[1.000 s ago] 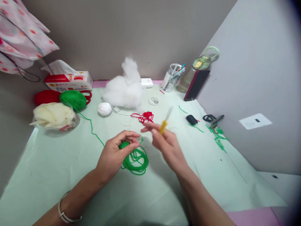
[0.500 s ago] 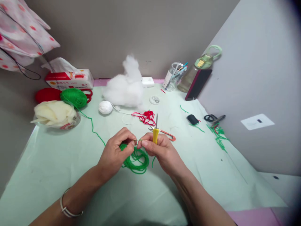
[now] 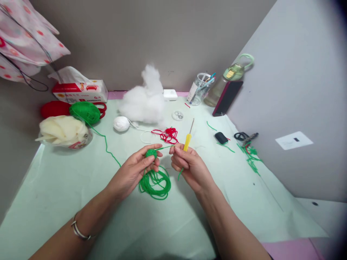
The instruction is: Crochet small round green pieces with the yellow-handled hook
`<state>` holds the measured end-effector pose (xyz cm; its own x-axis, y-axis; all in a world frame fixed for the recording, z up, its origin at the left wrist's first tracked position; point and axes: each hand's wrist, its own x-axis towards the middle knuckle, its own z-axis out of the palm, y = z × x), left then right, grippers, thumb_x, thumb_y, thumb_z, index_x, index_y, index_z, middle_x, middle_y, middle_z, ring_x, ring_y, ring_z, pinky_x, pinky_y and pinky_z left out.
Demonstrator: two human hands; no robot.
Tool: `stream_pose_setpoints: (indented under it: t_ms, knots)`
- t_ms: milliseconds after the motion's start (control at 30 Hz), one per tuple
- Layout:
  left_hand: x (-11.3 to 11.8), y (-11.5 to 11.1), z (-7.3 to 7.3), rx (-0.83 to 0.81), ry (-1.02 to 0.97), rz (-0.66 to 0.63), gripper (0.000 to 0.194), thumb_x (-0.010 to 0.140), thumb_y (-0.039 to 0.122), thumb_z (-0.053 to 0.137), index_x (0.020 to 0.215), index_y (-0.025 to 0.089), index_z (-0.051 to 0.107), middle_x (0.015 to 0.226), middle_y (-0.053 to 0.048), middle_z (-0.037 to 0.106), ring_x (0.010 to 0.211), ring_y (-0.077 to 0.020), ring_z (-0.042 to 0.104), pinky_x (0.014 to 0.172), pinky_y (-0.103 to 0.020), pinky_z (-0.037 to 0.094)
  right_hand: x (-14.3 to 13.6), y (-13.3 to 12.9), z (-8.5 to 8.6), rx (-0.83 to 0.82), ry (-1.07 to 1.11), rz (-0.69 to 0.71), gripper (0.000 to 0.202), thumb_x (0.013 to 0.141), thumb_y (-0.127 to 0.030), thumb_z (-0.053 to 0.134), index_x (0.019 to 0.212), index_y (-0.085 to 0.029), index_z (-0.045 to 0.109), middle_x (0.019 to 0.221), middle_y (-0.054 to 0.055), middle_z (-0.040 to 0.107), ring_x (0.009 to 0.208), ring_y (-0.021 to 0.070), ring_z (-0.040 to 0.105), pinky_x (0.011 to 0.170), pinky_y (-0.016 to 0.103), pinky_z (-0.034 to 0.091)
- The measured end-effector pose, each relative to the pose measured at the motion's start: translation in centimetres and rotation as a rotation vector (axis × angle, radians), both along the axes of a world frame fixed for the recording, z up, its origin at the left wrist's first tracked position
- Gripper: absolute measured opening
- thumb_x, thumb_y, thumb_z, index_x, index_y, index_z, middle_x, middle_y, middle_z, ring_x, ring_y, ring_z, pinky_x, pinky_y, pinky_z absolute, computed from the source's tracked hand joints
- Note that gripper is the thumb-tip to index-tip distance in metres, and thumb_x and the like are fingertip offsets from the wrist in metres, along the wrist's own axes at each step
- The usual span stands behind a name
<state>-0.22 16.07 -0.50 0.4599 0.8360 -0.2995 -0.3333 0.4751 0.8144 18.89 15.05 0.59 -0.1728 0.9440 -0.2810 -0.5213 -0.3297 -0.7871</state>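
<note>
Between the thumb and fingers of my left hand (image 3: 139, 164) is a small round green crochet piece (image 3: 151, 154). My right hand (image 3: 188, 164) grips a yellow-handled crochet hook (image 3: 187, 141), its metal tip pointing up and away. A taut green strand (image 3: 165, 147) runs from the crochet piece to my right fingertips, and a short green end hangs below that hand. Under my left hand, loose loops of green yarn (image 3: 155, 186) lie on the table. Beyond my hands is a tangle of red yarn (image 3: 169, 135); the scissors near it are now hidden by my right hand.
White stuffing (image 3: 143, 103) and a white yarn ball (image 3: 121, 124) stand at the back. On the left are a green skein (image 3: 85, 112), a tissue box (image 3: 81, 91) and a plastic bowl (image 3: 88, 139). A pen jar (image 3: 193, 93), bottle (image 3: 217, 90), phone (image 3: 228, 98) and black case (image 3: 221, 138) stand right.
My hands have moved apart and slightly away from me, drawing the green strand between them. The crochet piece has come into view in my left fingers, and the hook now tilts right.
</note>
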Motion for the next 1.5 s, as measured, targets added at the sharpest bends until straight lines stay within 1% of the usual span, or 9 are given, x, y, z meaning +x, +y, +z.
stream_pose_setpoints:
  t_ms: [233, 467, 633, 800, 967, 1100, 1300, 1433, 1500]
  knots:
    - [0.3, -0.3, -0.2, 0.013, 0.069, 0.031, 0.032, 0.098, 0.051, 0.063, 0.101, 0.019, 0.065, 0.064, 0.004, 0.059, 0.041, -0.0072, 0.047, 0.038, -0.017, 0.032, -0.1, -0.3, 0.1, 0.022, 0.01, 0.021, 0.021, 0.087, -0.033, 0.077, 0.079, -0.015, 0.072, 0.044, -0.013, 0.026, 0.045, 0.0051, 0.013, 0.048, 0.023, 0.016]
    - [0.3, -0.4, -0.3, 0.039, 0.073, -0.021, 0.034, 0.094, 0.053, 0.069, 0.101, 0.019, 0.065, 0.069, 0.005, 0.055, 0.048, -0.0056, 0.043, 0.046, -0.017, 0.029, -0.1, -0.2, 0.0, 0.02, 0.006, 0.013, 0.023, 0.085, -0.036, 0.078, 0.079, -0.015, 0.071, 0.044, -0.014, 0.025, 0.045, 0.0053, 0.012, 0.048, 0.023, 0.015]
    - [0.3, -0.4, 0.0, 0.053, 0.073, 0.003, 0.039, 0.095, 0.052, 0.067, 0.08, 0.017, 0.059, 0.063, 0.007, 0.046, 0.045, -0.0042, 0.032, 0.044, -0.019, 0.02, -0.1, -0.3, 0.4, 0.039, -0.088, 0.04, 0.026, 0.083, -0.04, 0.079, 0.078, -0.016, 0.07, 0.043, -0.014, 0.025, 0.045, 0.0059, 0.013, 0.049, 0.025, 0.015]
    - [0.0, -0.3, 0.4, 0.053, 0.048, 0.037, 0.027, 0.089, 0.038, 0.077, 0.104, 0.02, 0.063, 0.078, 0.001, 0.063, 0.064, -0.0111, 0.056, 0.061, -0.022, 0.046, 0.0, -0.3, 0.8, 0.067, -0.176, 0.056, 0.03, 0.081, -0.043, 0.08, 0.076, -0.016, 0.069, 0.043, -0.013, 0.026, 0.046, 0.0064, 0.014, 0.05, 0.026, 0.016]
    - [0.0, -0.2, 0.3, 0.111, 0.107, 0.054, 0.036, 0.078, 0.039, 0.086, 0.093, 0.021, 0.059, 0.07, 0.003, 0.065, 0.061, -0.0134, 0.061, 0.062, -0.025, 0.048, 0.1, -0.1, 0.9, 0.089, -0.26, 0.043, 0.033, 0.078, -0.048, 0.079, 0.076, -0.017, 0.068, 0.044, -0.014, 0.025, 0.046, 0.0068, 0.013, 0.049, 0.026, 0.016]
    - [-0.5, 0.3, 0.3, 0.201, 0.211, 0.011, 0.037, 0.081, 0.042, 0.084, 0.105, 0.019, 0.066, 0.066, 0.004, 0.065, 0.054, -0.0136, 0.055, 0.054, -0.026, 0.043, 1.7, 0.2, 1.6, 0.152, -0.398, -0.095, 0.037, 0.08, -0.054, 0.075, 0.079, -0.018, 0.067, 0.045, -0.014, 0.023, 0.047, 0.0082, 0.014, 0.051, 0.027, 0.017]
    - [-1.9, 0.7, 2.0, 0.309, 0.302, 0.06, 0.027, 0.087, 0.043, 0.081, 0.103, 0.022, 0.075, 0.106, -0.005, 0.074, 0.104, -0.0225, 0.066, 0.091, -0.032, 0.05, 6.6, 1.1, 2.2, 0.253, -0.759, -0.459, 0.036, 0.082, -0.056, 0.073, 0.082, -0.02, 0.069, 0.053, -0.008, 0.035, 0.054, 0.0132, 0.028, 0.057, 0.03, 0.021]
    - [-2.2, 0.5, 3.5, 0.286, 0.111, 0.13, 0.034, 0.098, 0.053, 0.065, 0.107, 0.022, 0.077, 0.116, -0.008, 0.075, 0.119, -0.0246, 0.065, 0.108, -0.036, 0.046, 7.6, 1.4, 1.9, 0.294, -0.945, -0.577, 0.03, 0.081, -0.05, 0.076, 0.081, -0.021, 0.071, 0.074, 0.001, 0.052, 0.07, 0.0191, 0.043, 0.063, 0.031, 0.028]
    - [-2.2, 0.2, 4.1, 0.203, -0.05, 0.106, 0.036, 0.098, 0.053, 0.065, 0.1, 0.019, 0.077, 0.105, -0.008, 0.075, 0.102, -0.0213, 0.069, 0.095, -0.031, 0.053, 6.6, 1.1, 1.9, 0.323, -0.974, -0.579, 0.028, 0.086, -0.049, 0.071, 0.091, -0.022, 0.074, 0.084, 0.003, 0.055, 0.077, 0.0208, 0.046, 0.065, 0.032, 0.032]
